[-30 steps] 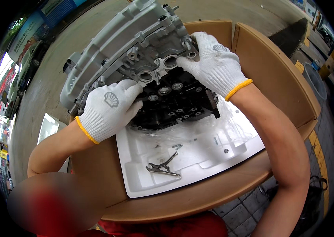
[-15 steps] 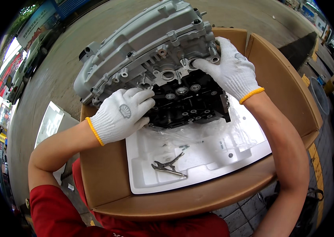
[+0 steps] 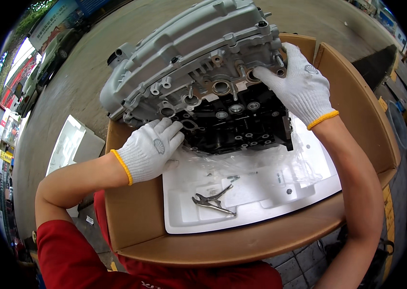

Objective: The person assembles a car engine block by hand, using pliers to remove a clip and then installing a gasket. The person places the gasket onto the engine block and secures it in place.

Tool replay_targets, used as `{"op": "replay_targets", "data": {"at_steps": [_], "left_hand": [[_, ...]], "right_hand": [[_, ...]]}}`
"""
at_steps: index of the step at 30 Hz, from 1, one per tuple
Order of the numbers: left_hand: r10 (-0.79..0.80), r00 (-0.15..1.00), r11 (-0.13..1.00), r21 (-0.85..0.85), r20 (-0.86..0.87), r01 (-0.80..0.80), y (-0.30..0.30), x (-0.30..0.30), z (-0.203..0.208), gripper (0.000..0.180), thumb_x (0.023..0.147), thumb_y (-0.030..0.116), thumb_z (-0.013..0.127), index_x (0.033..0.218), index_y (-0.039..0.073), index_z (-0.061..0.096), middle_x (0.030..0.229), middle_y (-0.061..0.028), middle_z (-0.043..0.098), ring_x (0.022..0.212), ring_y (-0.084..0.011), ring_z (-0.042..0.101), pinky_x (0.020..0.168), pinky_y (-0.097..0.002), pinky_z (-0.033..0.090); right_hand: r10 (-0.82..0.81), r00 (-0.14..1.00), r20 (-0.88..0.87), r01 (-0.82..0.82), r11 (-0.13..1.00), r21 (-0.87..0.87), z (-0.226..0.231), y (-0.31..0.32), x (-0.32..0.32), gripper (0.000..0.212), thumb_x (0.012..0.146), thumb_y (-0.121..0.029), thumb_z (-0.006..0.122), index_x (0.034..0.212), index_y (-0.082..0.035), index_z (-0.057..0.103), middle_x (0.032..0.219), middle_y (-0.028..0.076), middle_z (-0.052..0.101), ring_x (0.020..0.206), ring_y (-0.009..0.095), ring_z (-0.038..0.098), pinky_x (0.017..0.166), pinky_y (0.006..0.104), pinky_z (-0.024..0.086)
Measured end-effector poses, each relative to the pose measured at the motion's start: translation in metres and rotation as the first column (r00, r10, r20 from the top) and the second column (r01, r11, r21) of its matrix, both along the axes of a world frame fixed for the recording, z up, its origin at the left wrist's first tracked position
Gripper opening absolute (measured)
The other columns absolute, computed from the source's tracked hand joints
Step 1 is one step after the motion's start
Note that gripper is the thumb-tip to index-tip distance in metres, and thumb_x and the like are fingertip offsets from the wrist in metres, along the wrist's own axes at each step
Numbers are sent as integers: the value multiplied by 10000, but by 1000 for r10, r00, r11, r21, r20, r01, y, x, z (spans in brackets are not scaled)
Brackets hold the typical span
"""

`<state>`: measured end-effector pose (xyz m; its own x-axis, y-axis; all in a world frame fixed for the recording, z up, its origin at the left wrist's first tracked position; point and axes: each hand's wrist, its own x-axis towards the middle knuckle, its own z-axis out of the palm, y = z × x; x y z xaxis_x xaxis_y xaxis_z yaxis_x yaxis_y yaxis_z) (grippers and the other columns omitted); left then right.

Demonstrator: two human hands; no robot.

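Observation:
An engine (image 3: 198, 53) with a grey metal top cover and a black lower block (image 3: 242, 123) is tilted in a cardboard box. Its side with round ports and studs faces me. My right hand (image 3: 302, 89), in a white knit glove with a yellow cuff, grips the engine's right end. The thumb lies at a round port there, and the other fingers are partly hidden behind the end. My left hand (image 3: 150, 147), gloved alike, has its fingers stretched out at the block's lower left edge. Its fingertips are by an oval opening, with nothing visible held.
Under the engine, clear plastic film (image 3: 280, 166) lies on a white foam tray (image 3: 184, 221). Locking pliers (image 3: 213, 201) and a few small metal pieces rest in the tray. Cardboard box walls (image 3: 136, 212) surround it. A white foam piece (image 3: 76, 144) stands outside, at the left.
My left hand has drawn down and left along the engine, uncovering ports and the oval opening. The right hand keeps its grip. The whole scene has shifted slightly to the right in view.

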<state>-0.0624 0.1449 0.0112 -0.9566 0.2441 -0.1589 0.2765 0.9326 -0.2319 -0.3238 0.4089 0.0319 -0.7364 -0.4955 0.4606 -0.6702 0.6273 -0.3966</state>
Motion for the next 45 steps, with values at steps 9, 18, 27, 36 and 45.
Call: {"op": "replay_targets", "data": {"at_steps": [9, 18, 27, 36, 45], "left_hand": [[-23, 989, 997, -82, -144, 11, -13, 7, -11, 687, 851, 313, 893, 1369, -77, 668, 1518, -262, 659, 1379, -473, 665, 1123, -530, 594], [85, 995, 931, -350, -57, -100, 12, 16, -15, 432, 952, 336, 818, 1196, -1, 702, 1165, -139, 697, 941, -293, 750, 746, -439, 644], [120, 985, 853, -494, -126, -168, -5, -15, -26, 257, 1024, 209, 704, 1207, 30, 719, 1043, -101, 676, 816, -242, 767, 613, -397, 621], [152, 972, 835, -502, -180, -224, -5, -18, -27, 316, 1009, 180, 678, 1298, 61, 727, 1019, -74, 700, 869, -241, 776, 646, -409, 625], [-85, 990, 846, -532, -114, 11, -19, -34, -28, 125, 956, 190, 698, 997, 81, 745, 967, -80, 664, 899, -256, 703, 708, -415, 567]], "right_hand": [[29, 996, 81, -31, 999, 32, 6, -1, 7, 791, 984, -652, 758, 1537, -98, 643, 1407, 169, 775, 1292, 375, 754, 1120, 470, 561], [77, 993, -94, -77, 997, 5, -9, 5, -4, 720, 1012, -606, 766, 1478, -74, 631, 1349, 165, 776, 1182, 362, 788, 993, 499, 619], [59, 997, -52, -57, 998, 33, -7, 4, -2, 717, 1021, -584, 754, 1511, -77, 621, 1378, 165, 764, 1246, 385, 762, 1069, 496, 586], [56, 996, -72, -53, 998, 33, -13, 7, -6, 670, 1033, -610, 715, 1444, -84, 650, 1345, 205, 770, 1196, 459, 774, 1009, 549, 613], [39, 991, -128, -36, 999, 25, -16, 8, -9, 674, 1033, -626, 705, 1437, -88, 660, 1325, 217, 794, 1187, 456, 784, 1002, 558, 619]]}}
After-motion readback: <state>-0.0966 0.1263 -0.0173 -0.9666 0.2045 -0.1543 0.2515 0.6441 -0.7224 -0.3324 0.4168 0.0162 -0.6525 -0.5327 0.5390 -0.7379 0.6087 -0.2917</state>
